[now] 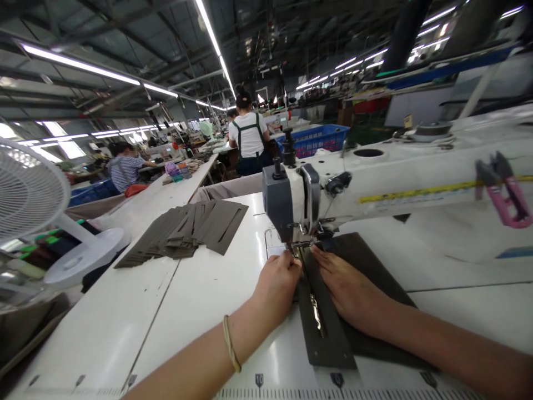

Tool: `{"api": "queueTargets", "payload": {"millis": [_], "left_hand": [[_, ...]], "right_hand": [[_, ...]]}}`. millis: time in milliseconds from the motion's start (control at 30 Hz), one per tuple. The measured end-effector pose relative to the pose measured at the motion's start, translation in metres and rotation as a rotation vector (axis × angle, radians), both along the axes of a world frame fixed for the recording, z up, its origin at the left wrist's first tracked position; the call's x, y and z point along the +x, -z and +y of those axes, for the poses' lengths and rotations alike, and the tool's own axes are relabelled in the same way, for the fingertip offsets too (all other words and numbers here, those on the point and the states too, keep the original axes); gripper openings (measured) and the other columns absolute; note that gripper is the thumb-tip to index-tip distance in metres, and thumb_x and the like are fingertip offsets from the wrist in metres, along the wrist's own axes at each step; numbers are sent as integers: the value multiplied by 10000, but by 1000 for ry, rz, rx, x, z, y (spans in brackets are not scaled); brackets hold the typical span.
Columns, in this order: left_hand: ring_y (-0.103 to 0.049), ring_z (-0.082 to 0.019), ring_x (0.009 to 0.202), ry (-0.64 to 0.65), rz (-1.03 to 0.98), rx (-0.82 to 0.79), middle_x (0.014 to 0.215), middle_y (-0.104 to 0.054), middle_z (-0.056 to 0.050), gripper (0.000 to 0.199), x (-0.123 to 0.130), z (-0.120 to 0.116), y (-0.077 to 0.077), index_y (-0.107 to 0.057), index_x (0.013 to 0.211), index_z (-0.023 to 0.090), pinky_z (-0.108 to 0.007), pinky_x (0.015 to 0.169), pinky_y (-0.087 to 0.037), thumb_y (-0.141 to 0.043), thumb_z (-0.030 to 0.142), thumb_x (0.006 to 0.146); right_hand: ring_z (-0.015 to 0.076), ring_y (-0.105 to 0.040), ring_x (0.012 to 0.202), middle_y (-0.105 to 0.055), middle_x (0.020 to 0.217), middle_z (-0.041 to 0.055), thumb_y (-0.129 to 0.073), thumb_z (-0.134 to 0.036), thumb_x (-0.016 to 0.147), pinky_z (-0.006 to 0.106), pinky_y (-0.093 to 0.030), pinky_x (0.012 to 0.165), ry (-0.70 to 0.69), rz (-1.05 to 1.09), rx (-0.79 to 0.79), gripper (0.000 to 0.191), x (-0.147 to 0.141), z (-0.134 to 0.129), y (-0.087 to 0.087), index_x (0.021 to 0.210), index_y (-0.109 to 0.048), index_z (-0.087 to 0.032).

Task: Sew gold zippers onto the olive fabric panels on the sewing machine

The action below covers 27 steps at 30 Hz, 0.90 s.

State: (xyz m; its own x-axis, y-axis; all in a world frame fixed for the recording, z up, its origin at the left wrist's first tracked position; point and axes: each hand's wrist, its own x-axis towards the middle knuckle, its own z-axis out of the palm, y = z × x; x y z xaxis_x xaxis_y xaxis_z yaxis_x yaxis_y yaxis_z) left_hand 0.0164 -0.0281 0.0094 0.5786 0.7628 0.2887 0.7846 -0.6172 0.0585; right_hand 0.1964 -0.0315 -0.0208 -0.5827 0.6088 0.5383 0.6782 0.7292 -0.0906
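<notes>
A dark grey-brown fabric panel (327, 347) with a zipper (315, 311) set along its middle lies under the needle area of a white sewing machine (306, 189). My left hand (280, 280) is closed at the panel's left edge, close to the presser foot, its fingers curled together and gripping the edge. My right hand (347, 286) lies flat on the panel's right side, fingers stretched toward the foot. Beneath that hand a larger dark fabric piece (387, 266) spreads to the right. The needle itself is hidden behind the machine head and my fingers.
Flat dark panels with slots (195, 228) are piled on the table to the left. A white fan (83, 250) stands beyond them. Pink-handled snips (506, 194) hang on the machine arm. A ruler strip (300, 393) runs along the front edge. Two people work farther back, near a blue crate (320, 138).
</notes>
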Motion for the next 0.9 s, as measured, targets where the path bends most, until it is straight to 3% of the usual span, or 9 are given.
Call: {"api": "queueTargets", "payload": {"millis": [167,267,367,533,733,900], "left_hand": [[-586,-208,940,114,-64,0,1014,-595,-98,220,-13,-8,0,-578,1039,145,-358,845,-505,-507,112,834],[-565,-191,1052,218,-115,8,1106,-605,-87,241,-21,-22,-1,-561,1070,156,-378,973,-430,-498,132,839],[-562,-181,1087,230,-144,22,1169,-602,-86,225,-24,-33,1,-566,1069,154,-389,1023,-387,-459,158,871],[-588,-199,1060,214,-107,93,1152,-621,-98,199,-18,-40,6,-597,1027,122,-372,995,-427,-497,143,856],[-610,-218,1014,169,-46,111,1073,-651,-114,169,-8,-40,1,-621,954,104,-357,935,-485,-558,229,859],[-616,-204,997,171,-56,109,1039,-656,-101,125,-8,-33,-1,-613,939,115,-341,917,-499,-544,154,843]], "right_hand": [[223,-577,1038,-626,1105,154,-410,-144,832,391,-491,895,-53,83,12,355,4,-37,-22,1134,-593,-115],[205,-623,866,-680,909,112,-430,-141,845,359,-526,805,-136,87,179,244,0,-69,-25,887,-671,-149],[217,-632,834,-695,846,113,-389,-58,828,357,-535,769,-138,24,353,299,-9,-84,-21,809,-677,-134],[245,-647,753,-691,768,125,-331,6,778,364,-547,728,-128,-22,393,367,-19,-86,-20,776,-686,-86],[207,-651,713,-684,717,94,-291,-13,829,308,-551,717,-173,41,361,409,-16,-84,-27,741,-679,-109],[180,-645,731,-690,738,89,-269,-3,836,288,-545,748,-178,40,323,430,-14,-77,-29,775,-677,-124]]}}
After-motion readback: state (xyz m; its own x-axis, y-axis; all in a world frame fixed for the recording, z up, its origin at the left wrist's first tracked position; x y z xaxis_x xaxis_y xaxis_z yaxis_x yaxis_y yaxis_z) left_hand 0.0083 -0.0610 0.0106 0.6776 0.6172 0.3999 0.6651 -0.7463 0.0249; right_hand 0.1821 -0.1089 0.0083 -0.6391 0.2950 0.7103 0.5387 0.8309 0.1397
